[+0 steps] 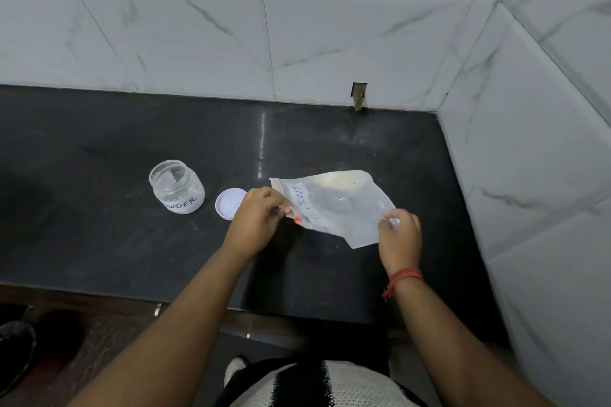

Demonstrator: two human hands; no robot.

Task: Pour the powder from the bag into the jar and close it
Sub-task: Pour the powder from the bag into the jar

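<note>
A clear zip bag (334, 205) with a red seal strip and a handwritten label lies on the black counter (99, 241). Pale powder sits in its far corner. My left hand (256, 218) pinches the bag's sealed edge at its left side. My right hand (398, 235) pinches the bag's right edge. A clear plastic jar (177, 187) labelled "POWDER" stands open and upright to the left. Its white lid (229, 203) lies flat on the counter between the jar and my left hand.
White marble-look tiled walls (297, 36) close the counter at the back and on the right. A small hole in the tiles (358, 96) sits at the back edge. The counter's front edge runs just below my forearms.
</note>
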